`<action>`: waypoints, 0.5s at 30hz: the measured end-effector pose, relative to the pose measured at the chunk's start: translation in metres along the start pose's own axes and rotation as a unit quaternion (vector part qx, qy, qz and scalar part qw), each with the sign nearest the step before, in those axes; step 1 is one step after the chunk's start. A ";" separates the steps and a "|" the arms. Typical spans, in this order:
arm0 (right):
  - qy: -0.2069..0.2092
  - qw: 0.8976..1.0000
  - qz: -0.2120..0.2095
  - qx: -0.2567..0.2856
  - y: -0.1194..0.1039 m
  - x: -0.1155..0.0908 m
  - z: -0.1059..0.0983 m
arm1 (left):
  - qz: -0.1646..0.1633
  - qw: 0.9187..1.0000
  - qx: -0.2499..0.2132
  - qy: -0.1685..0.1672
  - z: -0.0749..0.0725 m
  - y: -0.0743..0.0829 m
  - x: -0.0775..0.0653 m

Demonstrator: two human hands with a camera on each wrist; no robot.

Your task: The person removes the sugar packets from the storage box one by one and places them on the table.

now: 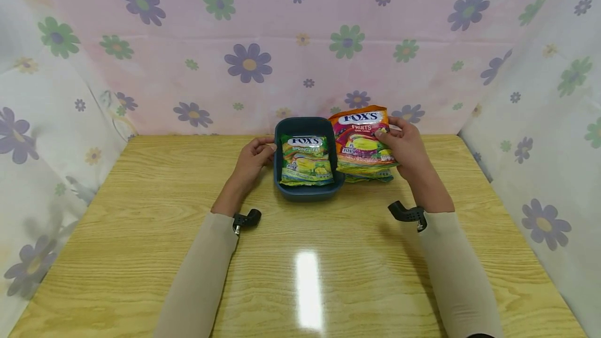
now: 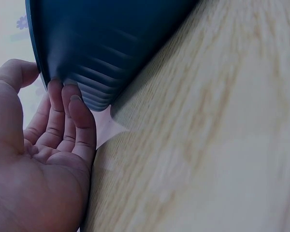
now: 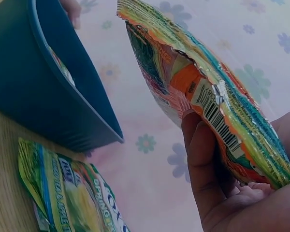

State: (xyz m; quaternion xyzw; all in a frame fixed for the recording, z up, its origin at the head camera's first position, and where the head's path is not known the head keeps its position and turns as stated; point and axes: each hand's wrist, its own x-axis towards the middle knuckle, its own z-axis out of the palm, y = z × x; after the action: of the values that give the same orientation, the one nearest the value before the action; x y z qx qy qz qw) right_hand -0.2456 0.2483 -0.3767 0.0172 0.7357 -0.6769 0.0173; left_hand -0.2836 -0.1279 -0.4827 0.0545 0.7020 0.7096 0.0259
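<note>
A dark blue plastic bin [image 1: 310, 195] stands near the back of the table, with a green Fox's Spring Tea candy bag [image 1: 307, 163] lying inside it. My left hand [image 1: 253, 160] holds the bin's left rim; the left wrist view shows the thumb on one side of the wall and the fingertips against the ribbed outer face. With my right hand [image 1: 406, 145] I grip an orange and red Fox's Fruits candy bag [image 1: 360, 140] by its right side, raised beside the bin's right edge. Beneath it a second green candy bag [image 3: 75, 191] lies on the table, mostly hidden in the head view.
The wooden table [image 1: 155, 213] meets a flowered cloth backdrop [image 1: 281, 20] just behind the bin, and similar cloth hangs on both sides. Black camera mounts [image 1: 247, 218] sit on both wrists. A light reflection shines on the table's front part.
</note>
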 end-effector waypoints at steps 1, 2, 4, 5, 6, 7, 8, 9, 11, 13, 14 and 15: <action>0.001 1.000 0.000 0.002 0.000 0.001 -0.002 | 0.000 1.000 0.000 -0.001 0.000 0.000 0.000; 0.002 1.000 0.001 0.005 0.000 0.001 -0.004 | -0.001 1.000 0.000 -0.001 0.000 0.000 0.000; 0.004 1.000 0.003 0.004 0.000 0.002 -0.008 | -0.001 1.000 -0.001 -0.002 0.000 0.000 0.001; 0.005 1.000 0.003 0.005 0.000 0.003 -0.010 | -0.001 1.000 -0.001 -0.002 0.000 0.000 0.001; 0.006 1.000 0.004 0.007 0.001 0.003 -0.012 | -0.001 1.000 -0.001 -0.002 0.000 -0.001 0.001; 0.006 1.000 0.004 0.006 0.001 0.003 -0.013 | -0.002 1.000 -0.001 -0.001 0.000 -0.001 0.001; 0.007 1.000 0.005 0.007 0.001 0.003 -0.015 | -0.002 1.000 -0.001 -0.001 0.000 -0.001 0.001; 0.009 1.000 0.005 0.007 0.001 0.003 -0.016 | -0.003 1.000 0.000 0.000 0.000 -0.001 0.001; 0.013 1.000 0.007 0.010 0.001 0.003 -0.020 | -0.004 1.000 0.003 0.001 0.000 -0.001 0.001; 0.016 1.000 0.010 0.010 0.000 0.003 -0.023 | -0.007 1.000 0.004 0.002 0.000 0.000 0.000; 0.018 1.000 0.012 0.012 0.000 0.003 -0.024 | -0.008 1.000 0.003 0.003 0.000 0.000 0.000; 0.020 1.000 0.014 0.015 0.000 0.004 -0.026 | -0.009 1.000 0.005 0.003 0.000 0.001 0.000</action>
State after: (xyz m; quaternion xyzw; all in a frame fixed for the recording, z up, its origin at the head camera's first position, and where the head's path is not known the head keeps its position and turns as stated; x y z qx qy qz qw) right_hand -0.2491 0.2743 -0.3750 0.0413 0.7255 -0.6869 0.0117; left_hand -0.2838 -0.1276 -0.4819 0.0456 0.7059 0.7063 0.0299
